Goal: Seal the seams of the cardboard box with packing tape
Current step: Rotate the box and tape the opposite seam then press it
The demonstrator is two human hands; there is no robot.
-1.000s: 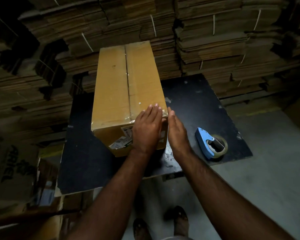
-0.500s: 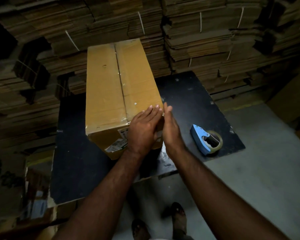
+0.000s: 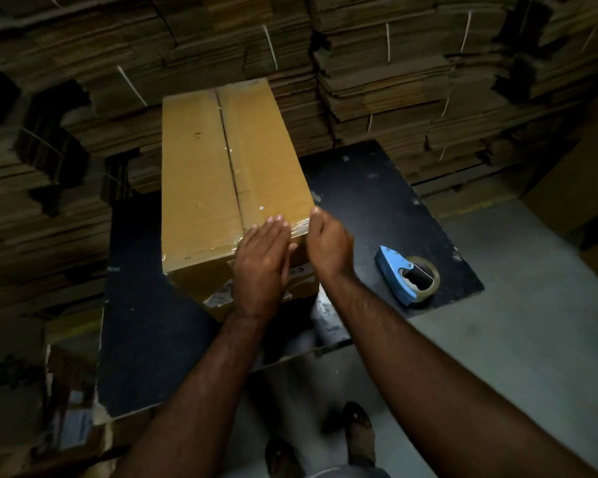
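Box: cardboard box (image 3: pixel 221 174) stands closed on the black board (image 3: pixel 152 322), its long top running away from the person; nothing of its contents shows.
Seam: the centre seam (image 3: pixel 229 157) runs the length of the top, with clear tape (image 3: pixel 221 241) glinting across the box's near edge.
Left hand: the left hand (image 3: pixel 261 267) lies flat and open, fingers together, pressed over the box's near right corner and down its front face.
Right hand: the right hand (image 3: pixel 328 244) is loosely curled at the box's near right edge, fingertips touching that corner; holding nothing that can be made out.
Dispenser: blue tape dispenser (image 3: pixel 403 277) with its roll lies on the board, well right of the box, apart from both hands.
Behind the box: bundled stacks of flattened cardboard (image 3: pixel 394 81).
Label: a torn label (image 3: pixel 220 296) on the box's front face, just left of the left hand.
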